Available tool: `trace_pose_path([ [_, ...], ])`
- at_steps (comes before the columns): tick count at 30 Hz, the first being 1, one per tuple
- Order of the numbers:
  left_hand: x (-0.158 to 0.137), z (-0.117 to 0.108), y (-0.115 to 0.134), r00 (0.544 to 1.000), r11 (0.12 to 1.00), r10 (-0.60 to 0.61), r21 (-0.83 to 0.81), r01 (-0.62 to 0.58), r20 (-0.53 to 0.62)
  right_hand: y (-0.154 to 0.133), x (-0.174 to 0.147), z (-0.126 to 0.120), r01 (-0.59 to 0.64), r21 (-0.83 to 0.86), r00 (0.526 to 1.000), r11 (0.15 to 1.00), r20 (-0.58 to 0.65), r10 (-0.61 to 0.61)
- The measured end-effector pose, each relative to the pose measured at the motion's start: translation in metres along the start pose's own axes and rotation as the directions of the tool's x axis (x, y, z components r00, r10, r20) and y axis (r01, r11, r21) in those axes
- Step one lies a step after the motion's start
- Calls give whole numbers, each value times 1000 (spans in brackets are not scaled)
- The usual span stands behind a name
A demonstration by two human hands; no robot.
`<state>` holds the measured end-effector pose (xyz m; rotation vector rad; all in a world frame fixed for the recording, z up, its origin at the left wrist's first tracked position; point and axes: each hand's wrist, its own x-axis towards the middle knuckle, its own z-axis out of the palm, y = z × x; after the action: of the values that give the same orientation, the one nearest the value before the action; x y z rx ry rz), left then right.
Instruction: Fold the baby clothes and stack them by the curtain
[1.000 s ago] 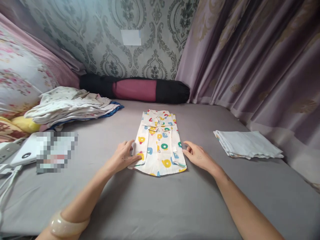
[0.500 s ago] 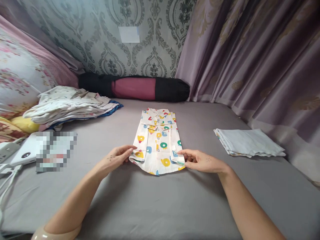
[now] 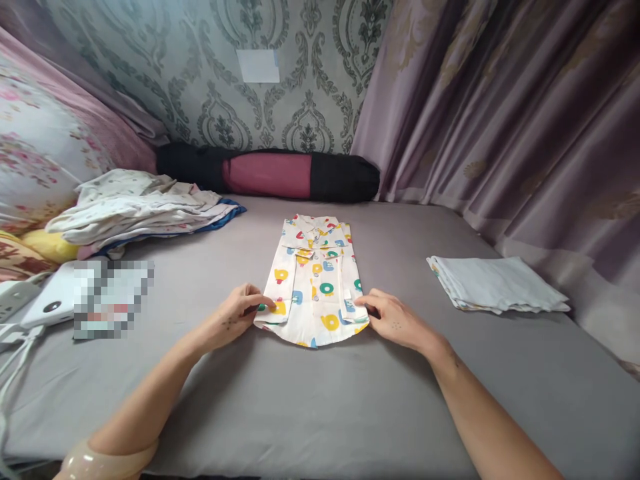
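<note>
A white child's shirt (image 3: 313,287) printed with yellow, blue, green and red figures lies front up on the bed, collar pointing away. Its sleeves are folded inward, running down both sides of the button line. At the lower left edge my left hand (image 3: 235,320) is closed on the cloth, one digit on top near the left cuff and the other fingers partly hidden. My right hand (image 3: 397,320) pinches the opposite lower edge beside the right cuff. The curved hem lies flat between the two hands.
Grey sheet (image 3: 310,413) covers the bed. Folded pale clothing (image 3: 500,283) lies on the right, a loose pile of clothes (image 3: 135,207) at back left. A black and maroon bolster (image 3: 270,175) rests against the wall. A white device (image 3: 63,293) and cables (image 3: 23,353) are at left.
Both hands have shifted their grip slightly at the shirt's lower sides, and the lower left corner has spread a little to the left. The shirt otherwise keeps its shape.
</note>
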<state>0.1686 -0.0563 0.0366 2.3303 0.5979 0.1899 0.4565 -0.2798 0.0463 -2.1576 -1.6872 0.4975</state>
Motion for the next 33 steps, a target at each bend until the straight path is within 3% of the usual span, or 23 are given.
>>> trace_pose_path([
  [11,13,0,-9,995,997,-77,-32,75,-57,6,8,5,-18,33,993,999,-119,22],
  [22,24,-1,6,957,965,-250,40,259,-148,0,14,13,-190,22,955,982,-228,190],
  [33,38,3,1,924,941,-307,70,330,-227,-1,20,14,-325,2,923,946,-216,318],
])
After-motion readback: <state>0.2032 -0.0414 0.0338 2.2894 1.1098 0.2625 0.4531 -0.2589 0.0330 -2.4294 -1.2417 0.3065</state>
